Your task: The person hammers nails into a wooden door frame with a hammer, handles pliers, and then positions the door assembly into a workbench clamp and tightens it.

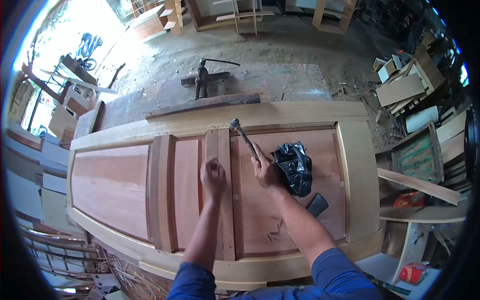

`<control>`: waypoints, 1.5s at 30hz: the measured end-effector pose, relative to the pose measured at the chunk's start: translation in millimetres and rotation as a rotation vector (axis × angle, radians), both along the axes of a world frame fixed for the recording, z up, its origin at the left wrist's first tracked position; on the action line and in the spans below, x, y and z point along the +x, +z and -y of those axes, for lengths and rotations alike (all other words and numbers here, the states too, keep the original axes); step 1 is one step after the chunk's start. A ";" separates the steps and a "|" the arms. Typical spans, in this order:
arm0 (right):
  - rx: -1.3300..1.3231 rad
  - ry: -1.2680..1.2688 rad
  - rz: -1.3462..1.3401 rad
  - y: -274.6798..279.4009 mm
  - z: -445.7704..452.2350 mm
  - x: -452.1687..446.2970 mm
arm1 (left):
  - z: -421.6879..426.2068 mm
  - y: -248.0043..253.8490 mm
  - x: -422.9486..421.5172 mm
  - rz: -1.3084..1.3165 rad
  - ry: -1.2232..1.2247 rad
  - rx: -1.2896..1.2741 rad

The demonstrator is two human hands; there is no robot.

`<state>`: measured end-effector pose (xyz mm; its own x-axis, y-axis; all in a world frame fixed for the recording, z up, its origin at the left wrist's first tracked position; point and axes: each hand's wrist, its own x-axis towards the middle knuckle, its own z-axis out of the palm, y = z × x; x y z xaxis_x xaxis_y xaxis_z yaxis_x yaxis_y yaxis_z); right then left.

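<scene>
A panelled wooden door [360, 175] lies flat in front of me. My right hand [266, 172] is wrapped round the dark handle of a hammer [243, 136], its rounded metal head pointing away from me over the door's far rail. Above the narrow upright between the panels, my left hand [213, 178] is closed with fingertips pinched; whatever it holds, if anything, is too small to make out. A crumpled black plastic bag [294, 170] sits on the right panel beside my right hand. Near my right forearm lie a dark flat blade [317, 205] and several small slender pieces [274, 231].
Beyond the door, a worktable [295, 82] carries a dark metal clamp-like tool [201, 82] and a long wood strip [210, 104]. Wood offcuts [405, 90] are heaped at right, with boards [55, 155] at left. Unfinished shelving [240, 15] stands at the back.
</scene>
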<state>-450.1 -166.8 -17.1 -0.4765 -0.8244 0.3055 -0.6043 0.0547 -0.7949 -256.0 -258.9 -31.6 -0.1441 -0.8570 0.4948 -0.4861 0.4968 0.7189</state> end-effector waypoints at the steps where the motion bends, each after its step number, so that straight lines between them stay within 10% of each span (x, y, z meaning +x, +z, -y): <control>1: 0.013 0.004 0.086 4.3 -10.2 7.9 | -33.1 2.8 12.9 -0.016 0.004 0.035; 11: 0.359 0.209 0.841 26.1 -270.0 113.5 | -235.3 26.5 117.9 0.490 0.065 0.039; 18: 0.408 0.335 0.685 64.6 -382.7 121.8 | -330.9 90.3 77.3 -0.536 -0.626 0.991; 23: 0.468 0.299 0.440 85.2 -434.5 137.0 | -399.6 110.1 79.0 -1.001 -0.667 1.143; 35: 0.552 -0.346 0.333 136.8 -673.8 223.7 | -532.7 135.3 87.5 -0.351 -1.328 1.578; 40: 0.375 -0.666 0.359 204.6 -782.8 265.0 | -625.9 163.1 52.4 -0.058 -1.682 1.491; 45: 0.063 -0.861 0.239 143.2 -896.2 295.9 | -754.7 209.4 28.9 0.231 -1.882 1.258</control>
<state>-154.3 729.4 126.1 -0.9829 -0.1633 0.0850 -0.1521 0.4606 -0.8745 -227.1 495.8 177.8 -0.8509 0.5048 -0.1454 -0.2606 -0.1653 0.9512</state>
